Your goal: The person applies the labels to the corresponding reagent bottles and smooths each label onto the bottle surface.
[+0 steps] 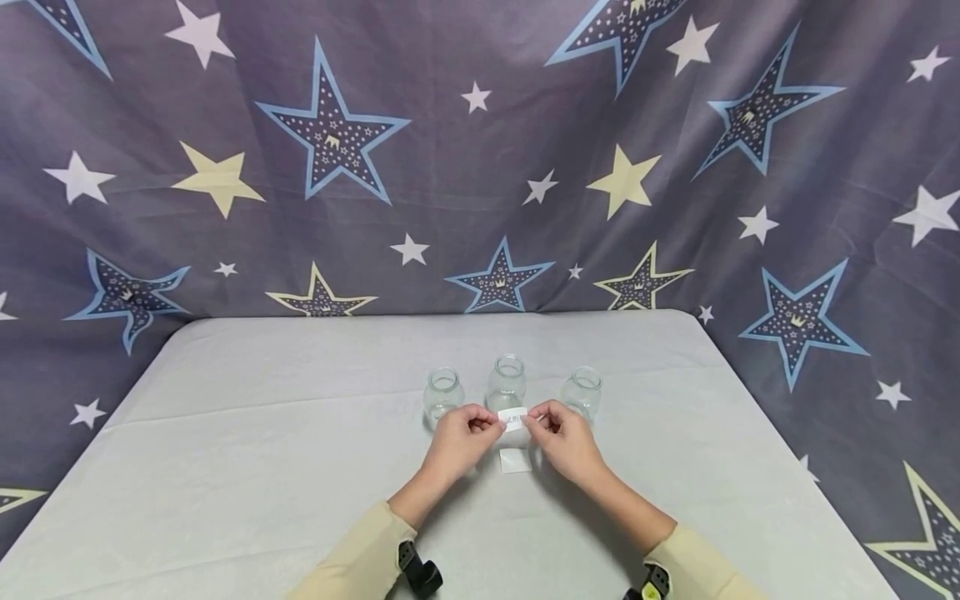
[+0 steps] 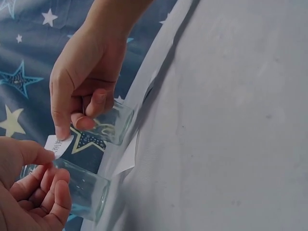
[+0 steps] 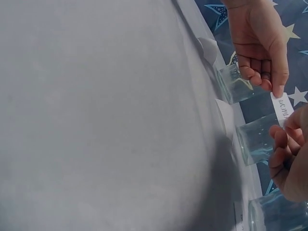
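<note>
Both hands pinch a small white paper label (image 1: 513,418) printed with dark characters. My left hand (image 1: 459,440) grips its left end between thumb and finger, and my right hand (image 1: 567,442) its right end. In the head view the label overlaps the lower part of the middle glass jar (image 1: 507,382). A second glass jar (image 1: 442,392) stands behind the left hand, and a third jar (image 1: 583,388) behind the right; the hands partly cover both. In the right wrist view the label (image 3: 282,107) is stretched between the fingertips, close to a jar (image 3: 255,139).
A white paper piece (image 1: 515,461) lies on the table in front of the middle jar. More white slips (image 3: 209,50) show beside the jars in the right wrist view. Pale grey cloth (image 1: 262,467) covers the table, and a star-patterned curtain (image 1: 450,200) hangs behind it.
</note>
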The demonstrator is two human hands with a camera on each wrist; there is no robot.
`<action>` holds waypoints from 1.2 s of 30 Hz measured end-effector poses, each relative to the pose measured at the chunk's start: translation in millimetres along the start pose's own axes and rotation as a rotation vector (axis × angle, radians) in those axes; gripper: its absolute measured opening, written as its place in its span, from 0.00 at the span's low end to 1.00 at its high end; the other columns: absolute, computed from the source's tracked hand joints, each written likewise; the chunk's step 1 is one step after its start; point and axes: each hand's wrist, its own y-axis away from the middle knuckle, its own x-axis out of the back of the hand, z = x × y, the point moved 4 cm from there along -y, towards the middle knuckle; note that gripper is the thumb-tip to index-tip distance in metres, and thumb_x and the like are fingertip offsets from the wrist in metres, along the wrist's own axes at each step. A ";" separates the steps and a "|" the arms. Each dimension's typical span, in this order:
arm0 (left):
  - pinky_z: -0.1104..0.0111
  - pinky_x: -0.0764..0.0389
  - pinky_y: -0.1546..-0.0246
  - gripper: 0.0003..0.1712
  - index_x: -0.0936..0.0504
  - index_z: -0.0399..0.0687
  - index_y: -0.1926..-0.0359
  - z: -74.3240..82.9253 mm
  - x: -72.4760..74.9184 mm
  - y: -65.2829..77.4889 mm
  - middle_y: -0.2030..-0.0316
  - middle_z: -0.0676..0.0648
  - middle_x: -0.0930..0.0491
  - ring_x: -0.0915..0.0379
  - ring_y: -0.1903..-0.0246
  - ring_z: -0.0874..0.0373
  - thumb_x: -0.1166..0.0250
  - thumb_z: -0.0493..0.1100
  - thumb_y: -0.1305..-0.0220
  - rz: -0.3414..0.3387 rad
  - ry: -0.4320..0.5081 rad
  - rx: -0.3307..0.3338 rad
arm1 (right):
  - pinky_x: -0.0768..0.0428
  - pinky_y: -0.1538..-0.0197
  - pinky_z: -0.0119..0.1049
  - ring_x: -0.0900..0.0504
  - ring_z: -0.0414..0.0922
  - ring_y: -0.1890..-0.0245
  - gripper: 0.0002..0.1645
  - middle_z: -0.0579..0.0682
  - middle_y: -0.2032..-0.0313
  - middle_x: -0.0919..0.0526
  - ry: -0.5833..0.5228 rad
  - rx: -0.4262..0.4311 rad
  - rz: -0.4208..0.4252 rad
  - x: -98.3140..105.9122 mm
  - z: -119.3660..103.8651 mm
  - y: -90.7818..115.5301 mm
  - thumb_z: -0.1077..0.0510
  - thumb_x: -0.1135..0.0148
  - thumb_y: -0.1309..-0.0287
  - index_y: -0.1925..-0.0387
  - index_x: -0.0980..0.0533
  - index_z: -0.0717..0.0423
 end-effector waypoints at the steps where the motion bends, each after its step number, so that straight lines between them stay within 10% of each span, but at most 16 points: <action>1: 0.78 0.28 0.76 0.05 0.18 0.37 0.72 0.0 -0.5 -0.8 0.77 0.46 0.20 0.32 0.78 0.67 0.34 0.37 0.48 0.004 -0.009 -0.008 | 0.35 0.78 0.25 0.32 0.34 0.83 0.04 0.47 0.82 0.24 -0.003 -0.004 0.001 -0.2 0.4 -0.5 0.61 0.37 0.45 0.70 0.23 0.58; 36: 0.72 0.28 0.73 0.03 0.22 0.40 0.71 -0.6 -15.6 -10.4 0.78 0.49 0.22 0.29 0.76 0.60 0.37 0.37 0.43 0.152 -0.317 -0.054 | 0.37 0.84 0.25 0.36 0.32 0.89 0.08 0.47 0.86 0.26 0.050 -0.078 0.101 -19.0 18.6 -14.0 0.57 0.39 0.41 0.66 0.24 0.59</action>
